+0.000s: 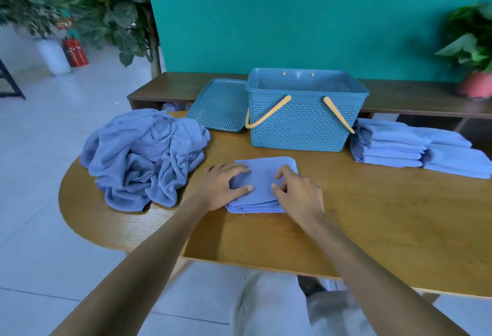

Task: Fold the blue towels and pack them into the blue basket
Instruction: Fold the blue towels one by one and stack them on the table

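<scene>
A folded towel (266,181) lies on the wooden table (372,229) near the middle of its near edge, a thick square packet with its layered edges showing along the side facing the person. The left hand (222,186) rests flat on the packet's left part, fingers spread and fairly straight, thumb laid across the cloth; it presses rather than grasps. The right hand (295,192) sits on the packet's right part with fingers bent, the tips touching the cloth, though whether they pinch a fold cannot be told. Toward the table's rounded left end lies a crumpled heap of unfolded towels (143,157). The blue basket (303,122) stands open at the far edge, directly behind the packet, its two yellow handles (266,113) hanging down the front wall. Its lid (219,108) lies just beside it on the left, touching it. At the right edge rest two stacks of folded towels (415,146), just beside the basket.
</scene>
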